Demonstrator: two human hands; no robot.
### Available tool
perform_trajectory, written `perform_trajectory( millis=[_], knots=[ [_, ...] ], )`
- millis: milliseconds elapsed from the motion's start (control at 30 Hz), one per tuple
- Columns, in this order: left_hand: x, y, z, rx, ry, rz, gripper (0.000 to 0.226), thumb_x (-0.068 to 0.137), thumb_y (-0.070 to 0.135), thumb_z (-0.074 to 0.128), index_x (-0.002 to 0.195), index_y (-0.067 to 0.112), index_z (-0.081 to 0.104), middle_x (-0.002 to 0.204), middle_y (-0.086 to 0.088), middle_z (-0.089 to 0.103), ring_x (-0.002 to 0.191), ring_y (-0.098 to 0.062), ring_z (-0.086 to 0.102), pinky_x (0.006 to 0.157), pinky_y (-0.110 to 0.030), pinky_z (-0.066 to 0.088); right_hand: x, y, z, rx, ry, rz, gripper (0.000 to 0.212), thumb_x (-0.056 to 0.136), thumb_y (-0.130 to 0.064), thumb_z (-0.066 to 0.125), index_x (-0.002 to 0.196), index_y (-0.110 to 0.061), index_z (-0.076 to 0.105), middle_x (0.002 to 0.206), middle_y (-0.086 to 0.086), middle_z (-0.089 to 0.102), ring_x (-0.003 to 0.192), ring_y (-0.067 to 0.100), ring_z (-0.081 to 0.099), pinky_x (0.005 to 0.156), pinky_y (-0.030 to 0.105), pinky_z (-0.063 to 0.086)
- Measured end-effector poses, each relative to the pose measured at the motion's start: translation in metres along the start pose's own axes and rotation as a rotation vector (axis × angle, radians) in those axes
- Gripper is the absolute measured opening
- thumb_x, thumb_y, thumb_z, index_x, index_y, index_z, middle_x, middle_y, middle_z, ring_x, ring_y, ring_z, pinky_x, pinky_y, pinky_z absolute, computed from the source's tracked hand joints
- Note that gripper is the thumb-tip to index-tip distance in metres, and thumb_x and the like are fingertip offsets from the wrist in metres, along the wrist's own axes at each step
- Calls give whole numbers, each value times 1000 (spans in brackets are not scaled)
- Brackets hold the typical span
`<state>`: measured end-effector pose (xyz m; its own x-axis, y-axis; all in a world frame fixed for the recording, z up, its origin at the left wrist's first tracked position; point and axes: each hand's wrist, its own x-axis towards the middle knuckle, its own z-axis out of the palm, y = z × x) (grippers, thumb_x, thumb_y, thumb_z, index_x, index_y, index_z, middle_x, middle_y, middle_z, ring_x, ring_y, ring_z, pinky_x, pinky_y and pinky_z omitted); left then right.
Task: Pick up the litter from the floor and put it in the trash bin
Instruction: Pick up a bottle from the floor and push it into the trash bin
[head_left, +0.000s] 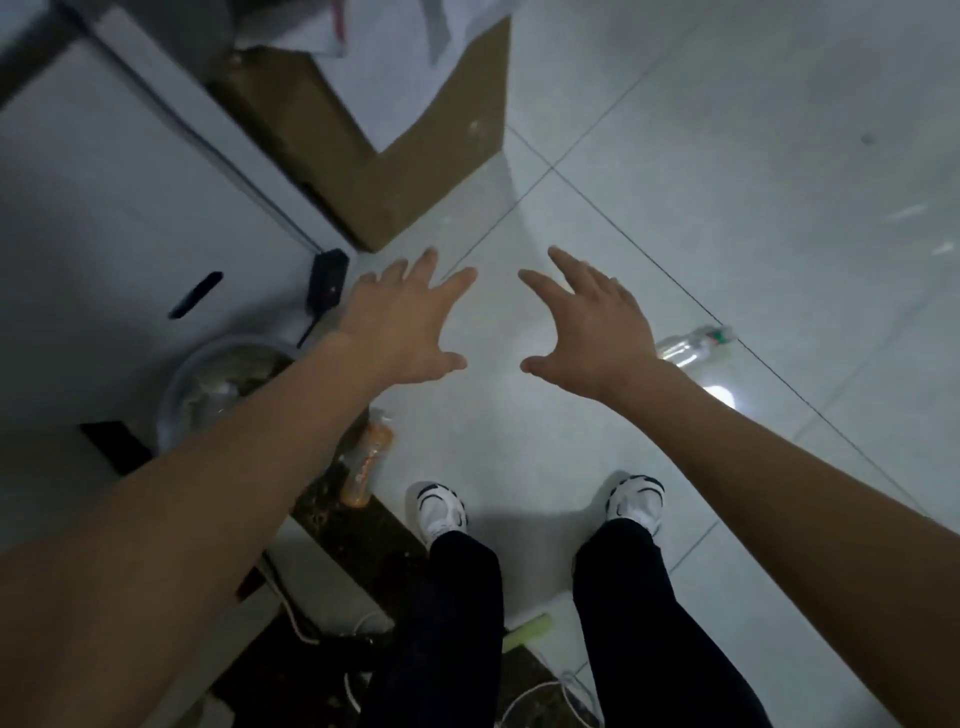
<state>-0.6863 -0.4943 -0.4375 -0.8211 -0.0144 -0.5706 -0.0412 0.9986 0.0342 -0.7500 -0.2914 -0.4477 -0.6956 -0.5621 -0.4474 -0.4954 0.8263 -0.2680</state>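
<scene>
While both bare arms stretch forward over a pale tiled floor (753, 156), seen from above by a person looking down at their own feet, the left hand (405, 322) and the right hand (597, 322) hover side by side with palms down. Each grip is wide, with fingers spread and thumbs pointing toward each other, and holds nothing. A clear plastic bottle (693, 345) lies on its side on the tiles just beyond the right wrist. An orange-tinted plastic bottle (366, 462) lies on the floor below the left forearm, at the edge of a dark speckled strip. A pale green stick (527, 630) lies on the floor between the person's legs. The round trash bin (176, 384), lined with clear plastic and holding crumpled litter, stands at the left, partly hidden by the left forearm. It sits beside a white cabinet (104, 208), with a black plug adapter (327, 278) just past it. A brown cardboard box (374, 182) stands farther ahead. White shoes (439, 512) and dark trousers show below, and white cables (545, 691) trail near the bottom edge.
</scene>
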Motion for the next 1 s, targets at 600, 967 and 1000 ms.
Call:
perform_trajectory(
  millis=[600, 967, 1000],
  knots=[
    [105, 282, -32, 296, -77, 533, 96, 79, 66, 64, 153, 42, 7, 163, -7, 10, 146, -30, 22, 113, -53, 29, -149, 232, 33, 221, 79, 548, 95, 74, -58, 72, 152, -36, 22, 164, -2, 6, 149, 22, 11, 121, 51, 1],
    [133, 444, -21, 426, -108, 792, 98, 77, 66, 65, 153, 42, 8, 162, -4, 14, 144, -28, 27, 111, -53, 32, -242, 319, 66, 417, 95, 824, 94, 76, -58, 70, 153, -38, 18, 165, -4, 2, 150, 21, 7, 120, 50, -4],
    [136, 455, -19, 434, -113, 804, 99, 77, 66, 65, 153, 42, 7, 163, -3, 13, 144, -28, 26, 111, -53, 32, -248, 327, 67, 427, 99, 841, 95, 76, -58, 70, 153, -38, 18, 164, -4, 2, 150, 21, 7, 120, 50, -4]
  ],
)
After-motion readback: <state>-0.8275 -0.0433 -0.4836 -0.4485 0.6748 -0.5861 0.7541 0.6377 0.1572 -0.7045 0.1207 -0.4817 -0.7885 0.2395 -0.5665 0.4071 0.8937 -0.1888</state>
